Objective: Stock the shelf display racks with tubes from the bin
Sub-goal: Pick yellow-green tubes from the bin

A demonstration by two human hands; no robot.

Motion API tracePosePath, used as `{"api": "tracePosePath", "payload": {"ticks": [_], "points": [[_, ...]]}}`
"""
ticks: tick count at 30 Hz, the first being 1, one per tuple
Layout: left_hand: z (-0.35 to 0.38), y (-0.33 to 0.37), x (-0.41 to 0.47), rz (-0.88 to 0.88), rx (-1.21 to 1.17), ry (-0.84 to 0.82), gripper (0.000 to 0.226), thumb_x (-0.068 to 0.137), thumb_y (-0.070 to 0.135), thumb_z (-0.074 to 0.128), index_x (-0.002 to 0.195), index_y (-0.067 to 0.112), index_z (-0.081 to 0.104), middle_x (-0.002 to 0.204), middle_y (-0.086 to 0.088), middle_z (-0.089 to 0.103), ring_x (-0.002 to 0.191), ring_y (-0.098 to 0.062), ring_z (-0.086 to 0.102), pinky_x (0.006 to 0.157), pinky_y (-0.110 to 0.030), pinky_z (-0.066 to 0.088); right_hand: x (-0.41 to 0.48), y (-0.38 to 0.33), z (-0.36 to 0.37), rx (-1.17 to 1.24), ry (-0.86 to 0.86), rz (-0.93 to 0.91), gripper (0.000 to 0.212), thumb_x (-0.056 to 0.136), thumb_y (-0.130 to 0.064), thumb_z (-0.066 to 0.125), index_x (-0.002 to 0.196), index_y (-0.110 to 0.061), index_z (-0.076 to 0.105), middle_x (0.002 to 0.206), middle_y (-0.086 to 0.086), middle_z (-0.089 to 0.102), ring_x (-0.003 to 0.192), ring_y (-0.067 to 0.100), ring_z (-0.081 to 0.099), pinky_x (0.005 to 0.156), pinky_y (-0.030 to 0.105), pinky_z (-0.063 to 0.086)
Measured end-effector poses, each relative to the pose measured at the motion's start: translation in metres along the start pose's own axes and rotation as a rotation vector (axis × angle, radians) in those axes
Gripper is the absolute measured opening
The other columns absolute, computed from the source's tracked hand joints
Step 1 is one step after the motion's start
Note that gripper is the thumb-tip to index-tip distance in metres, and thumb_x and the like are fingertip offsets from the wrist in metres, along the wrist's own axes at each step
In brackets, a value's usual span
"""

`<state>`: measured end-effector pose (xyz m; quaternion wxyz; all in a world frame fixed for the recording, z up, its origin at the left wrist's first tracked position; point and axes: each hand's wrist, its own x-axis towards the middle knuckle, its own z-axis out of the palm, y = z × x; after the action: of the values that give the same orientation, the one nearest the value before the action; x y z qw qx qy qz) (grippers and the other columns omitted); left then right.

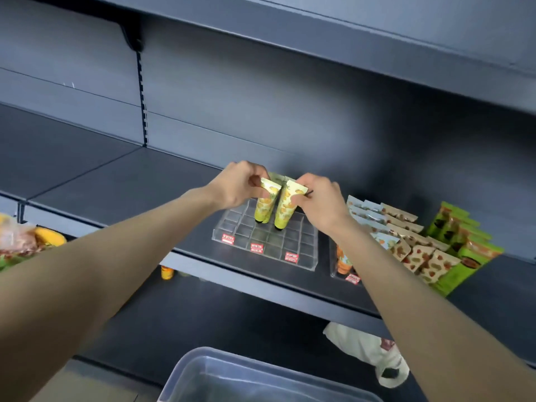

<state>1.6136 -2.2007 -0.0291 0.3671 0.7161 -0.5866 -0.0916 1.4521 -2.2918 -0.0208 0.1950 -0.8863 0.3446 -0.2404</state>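
Bin (185, 369), clear plastic, below both forearms. Left hand (235, 184) pinches the crimped top of one yellow tube (265, 206); right hand (319, 198) pinches a second yellow tube (285, 211) just beside it. Both stand caps down in the clear gridded rack (295, 256) under the fingers. Three red labels (256, 247) on its front. One orange tube (343, 261) below the right wrist.

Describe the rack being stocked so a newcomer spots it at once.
On the middle shelf, two clear racks sit left of the snack pouches. It is the left rack, gridded, with three red labels along its front. Unlike the right rack behind the right forearm, it holds two yellow-green tubes, pinched by the left hand and right hand.
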Motion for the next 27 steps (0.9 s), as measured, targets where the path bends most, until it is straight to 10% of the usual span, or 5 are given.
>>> {"api": "tracePosePath", "payload": {"ticks": [19,27], "points": [[-0.006,-0.009,0.024,-0.002,-0.055,-0.342,0.01,0.083,0.015,0.067,0.084,0.025,0.063,0.077,-0.004,0.06,0.075,-0.017,0.054,0.082,-0.037,0.048,0.009,0.008,0.012,-0.034,-0.16,0.021,0.023,0.091,-0.015,0.058,0.114,-0.015,0.064,0.112,0.014,0.061,0.104,0.029,0.058,0.094,0.043,0.048],[-0.001,-0.013,0.019,-0.063,-0.021,-0.338,0.023,0.085,0.02,0.065,0.107,0.019,0.057,0.076,0.0,0.059,0.076,-0.022,0.056,0.081,-0.039,0.05,0.005,0.007,0.008,-0.048,-0.137,0.009,0.029,0.092,-0.013,0.057,0.121,-0.012,0.06,0.12,0.014,0.058,0.112,0.025,0.054,0.092,0.031,0.043]]}}
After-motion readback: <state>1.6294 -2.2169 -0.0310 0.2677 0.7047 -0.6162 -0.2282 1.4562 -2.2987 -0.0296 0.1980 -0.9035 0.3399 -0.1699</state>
